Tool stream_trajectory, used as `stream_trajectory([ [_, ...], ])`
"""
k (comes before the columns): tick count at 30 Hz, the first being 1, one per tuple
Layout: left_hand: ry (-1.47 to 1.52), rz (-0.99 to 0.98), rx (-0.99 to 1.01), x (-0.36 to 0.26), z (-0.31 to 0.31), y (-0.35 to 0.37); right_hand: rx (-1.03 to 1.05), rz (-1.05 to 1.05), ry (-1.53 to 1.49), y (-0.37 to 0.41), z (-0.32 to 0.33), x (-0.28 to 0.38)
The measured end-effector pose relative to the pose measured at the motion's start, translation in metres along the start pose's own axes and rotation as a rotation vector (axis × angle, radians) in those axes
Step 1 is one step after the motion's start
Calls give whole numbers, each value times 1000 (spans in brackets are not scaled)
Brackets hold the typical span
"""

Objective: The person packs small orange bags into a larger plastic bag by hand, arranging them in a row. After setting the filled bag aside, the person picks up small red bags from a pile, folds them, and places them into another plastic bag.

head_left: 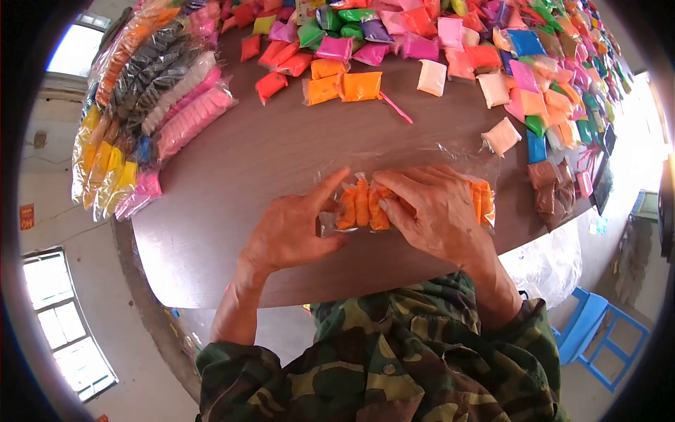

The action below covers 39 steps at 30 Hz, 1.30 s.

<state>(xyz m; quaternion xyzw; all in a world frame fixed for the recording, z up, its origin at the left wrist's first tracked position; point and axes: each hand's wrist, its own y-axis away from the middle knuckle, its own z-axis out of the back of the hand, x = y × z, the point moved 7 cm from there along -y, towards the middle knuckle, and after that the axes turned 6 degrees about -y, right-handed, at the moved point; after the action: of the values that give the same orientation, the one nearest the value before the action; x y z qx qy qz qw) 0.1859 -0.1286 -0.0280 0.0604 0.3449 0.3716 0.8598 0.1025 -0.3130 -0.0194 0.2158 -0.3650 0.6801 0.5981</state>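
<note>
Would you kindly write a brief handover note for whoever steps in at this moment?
Left hand: at the left end of the clear bag, index finger and thumb either side of it; grip unclear.
Right hand: lies open on the bag, fingertips on the orange packets.
Done: orange packets sit in a row inside the bag.
Left: many loose packets lie across the table.

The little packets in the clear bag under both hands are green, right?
Not green. The head view shows the packets in the clear bag under the left hand and right hand are orange.
</note>
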Motion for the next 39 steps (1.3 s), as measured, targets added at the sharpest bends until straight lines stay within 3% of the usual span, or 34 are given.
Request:
stream_trajectory([
  [1,-15,31,28,-2,2,0,-30,16,-2,0,0,0],
  [4,-311,-89,-130,-17,13,5,-94,42,-3,2,0,0],
  [7,-329,-201,-250,-31,21,5,-99,49,0,2,-1,-1],
  [13,-273,-304,-208,-46,11,-10,-103,47,2,2,0,-1],
  [22,-226,-336,-182,-38,6,-14,-122,34,-25,3,1,-2],
  [28,-197,-221,-94,-44,3,-14,-111,41,-2,2,2,2],
  [31,-179,-294,-145,-39,-1,-13,-113,38,9,3,2,2],
  [34,-143,-416,-404,-39,16,-1,-115,29,-9,2,2,3],
  [37,-14,-259,-385,-12,18,6,-105,28,-16,3,2,1],
  [39,-9,-259,-412,8,19,6,-129,38,-36,1,1,2],
])
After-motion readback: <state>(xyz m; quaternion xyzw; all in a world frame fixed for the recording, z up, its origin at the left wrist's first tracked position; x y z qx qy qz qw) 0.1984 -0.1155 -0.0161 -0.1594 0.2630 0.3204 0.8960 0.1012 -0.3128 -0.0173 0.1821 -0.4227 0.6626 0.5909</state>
